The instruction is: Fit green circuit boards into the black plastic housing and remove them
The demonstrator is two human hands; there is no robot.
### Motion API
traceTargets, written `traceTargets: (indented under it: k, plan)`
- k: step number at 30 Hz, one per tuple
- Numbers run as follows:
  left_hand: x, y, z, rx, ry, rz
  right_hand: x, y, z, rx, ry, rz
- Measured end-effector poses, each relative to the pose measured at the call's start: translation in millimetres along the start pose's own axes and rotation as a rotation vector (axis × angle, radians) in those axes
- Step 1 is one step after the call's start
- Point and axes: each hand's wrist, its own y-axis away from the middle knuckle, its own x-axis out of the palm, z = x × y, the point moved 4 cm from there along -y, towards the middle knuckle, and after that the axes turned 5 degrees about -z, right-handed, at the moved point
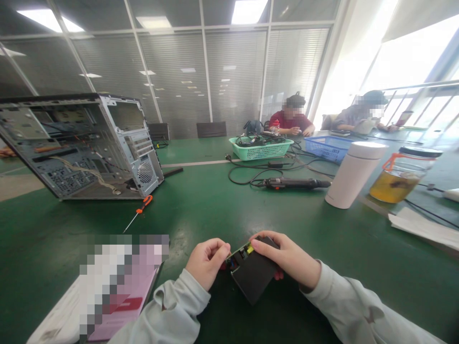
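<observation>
A flat black panel with a circuit board along its upper edge [254, 277] is tilted above the green table at the bottom centre. My right hand [289, 255] grips its right side, thumb on top beside a small yellow component [250, 249] and fingers underneath. My left hand [208, 260] is closed in a pinch at the board's left end, where small dark and coloured parts show. What lies between its fingertips is too small to make out. Beyond my left hand, an orange-handled screwdriver [144, 204] rests on the table near the computer case.
An open metal computer case [150, 167] stands at left. A pink booklet [124, 310] lies front left. A black electric screwdriver [294, 183], green basket [263, 152], blue basket [322, 148], white bottle [355, 174] and tea jar [398, 184] stand right. Two people sit at the far side.
</observation>
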Motion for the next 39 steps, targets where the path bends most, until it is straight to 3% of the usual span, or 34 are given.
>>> traceTargets:
  k: [7, 14, 17, 22, 26, 30, 35, 39]
  plan:
    - [0.6, 2.5, 2.2, -0.014, -0.087, 0.006, 4.1, 4.9, 6.2, 0.081, 0.067, -0.036]
    - [7.8, 10.8, -13.7, 0.195, -0.445, 0.112, 6.5, 13.9, 19.6, 0.076, 0.178, -0.061]
    - [8.5, 12.4, -16.1, 0.205, -0.532, 0.061, 6.0, 14.5, 20.9, 0.108, 0.173, -0.071]
    - [-5.1, 0.2, -2.4, 0.032, -0.15, -0.092, -0.7, 11.9, 19.4, 0.148, 0.114, -0.037]
    - [-15.7, -12.6, 16.4, -0.22, 0.286, -0.236, -4.6, 8.7, 12.9, 0.172, -0.025, 0.055]
    - [-16.4, -15.4, 16.9, -0.253, 0.637, -0.262, -3.7, 7.5, 5.1, 0.33, -0.315, 0.078]
    - [-17.3, -11.5, 10.1, -0.21, 0.746, -0.215, 1.4, 11.1, 0.4, 0.58, -0.691, 0.056]
    - [-17.8, -11.4, 10.8, -0.25, 0.736, -0.188, 7.3, 13.7, -1.5, 0.683, -0.857, 0.176]
